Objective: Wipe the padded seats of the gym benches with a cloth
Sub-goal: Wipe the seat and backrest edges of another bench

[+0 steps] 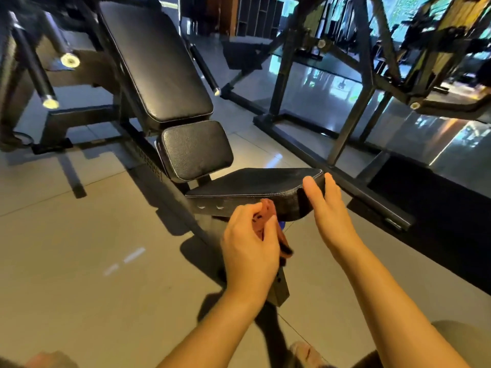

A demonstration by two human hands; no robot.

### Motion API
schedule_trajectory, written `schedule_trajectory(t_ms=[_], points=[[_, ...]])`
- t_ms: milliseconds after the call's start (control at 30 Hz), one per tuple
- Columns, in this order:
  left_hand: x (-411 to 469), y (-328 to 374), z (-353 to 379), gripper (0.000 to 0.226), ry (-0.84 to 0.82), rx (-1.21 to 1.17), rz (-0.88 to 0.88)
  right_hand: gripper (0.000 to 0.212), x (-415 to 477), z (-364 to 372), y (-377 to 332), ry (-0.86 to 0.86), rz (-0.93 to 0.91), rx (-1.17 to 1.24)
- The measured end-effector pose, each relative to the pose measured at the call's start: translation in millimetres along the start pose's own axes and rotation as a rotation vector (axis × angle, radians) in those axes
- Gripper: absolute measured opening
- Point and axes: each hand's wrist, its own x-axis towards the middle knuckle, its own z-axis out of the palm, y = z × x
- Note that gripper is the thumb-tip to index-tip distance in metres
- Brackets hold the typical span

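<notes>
Two grips flank the front of the seat (252,181): the left grip (248,245) clutches a red cloth (267,211), seat just above it; the right grip (328,211) lies straight-fingered against the corner. Wiping seems about to begin; the cloth must rise onto the padding.

A gym: padded bench (170,83), steel machine frames (353,102), tiled floor (79,248).

The tiled floor (79,261) carries the black padded bench (252,181), with a dark machine frame (348,134) standing just beside that bench.
</notes>
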Motion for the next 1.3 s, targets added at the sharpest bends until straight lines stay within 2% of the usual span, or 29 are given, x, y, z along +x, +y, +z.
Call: schedule_trajectory(t_ms=[33,100,133,233,300,433,500,600,633,700,833,900,1000,1067,1133,1200,1300], points=[[-2,-1,1,0.015,-0.022,0.000,0.036,0.030,-1,-2,0,-0.003,0.016,0.030],[11,-14,-3,0.013,-0.034,0.020,0.046,0.038,-2,-6,1,-0.001,0.025,0.057],[24,-25,-7,0.009,-0.015,0.024,0.002,0.042,-2,-5,1,0.016,0.025,0.047],[43,-42,-20,0.004,0.058,0.050,-0.145,0.031,-6,2,-3,0.034,0.036,0.033],[30,-31,-16,0.008,0.036,0.038,-0.105,0.042,-5,7,-4,0.060,0.024,0.007],[-1,2,-4,0.009,-0.087,-0.048,0.022,0.038,-4,10,-9,0.106,0.031,0.007],[16,-15,-7,0.008,-0.045,-0.025,-0.058,0.038,-3,10,-7,0.107,0.034,0.016],[53,-53,-25,0.004,0.069,0.002,-0.303,0.045,-3,15,-3,0.107,0.030,-0.007],[54,-56,-28,0.004,0.087,0.024,-0.322,0.048,-2,16,-1,0.110,0.030,-0.023],[41,-42,-24,0.002,0.076,0.012,-0.262,0.053,-1,19,-1,0.124,0.039,-0.044],[5,-2,-5,0.007,-0.097,-0.070,0.024,0.042,2,19,-5,0.172,0.038,-0.023],[16,-8,-6,0.005,-0.070,-0.057,0.017,0.044,2,20,-3,0.172,0.036,-0.017],[51,-44,-20,0.004,0.093,-0.018,-0.224,0.054,3,25,2,0.170,0.026,-0.051],[60,-57,-27,0.006,0.141,0.043,-0.308,0.063,3,28,5,0.176,0.010,-0.078],[48,-48,-23,0.005,0.107,0.031,-0.280,0.072,2,29,4,0.156,-0.008,-0.081],[26,-27,-10,0.003,0.031,-0.030,-0.152,0.081,-1,24,3,0.113,-0.030,-0.090],[2,1,0,0.005,-0.047,-0.091,0.004,0.079,-4,12,3,0.043,-0.056,-0.117]])
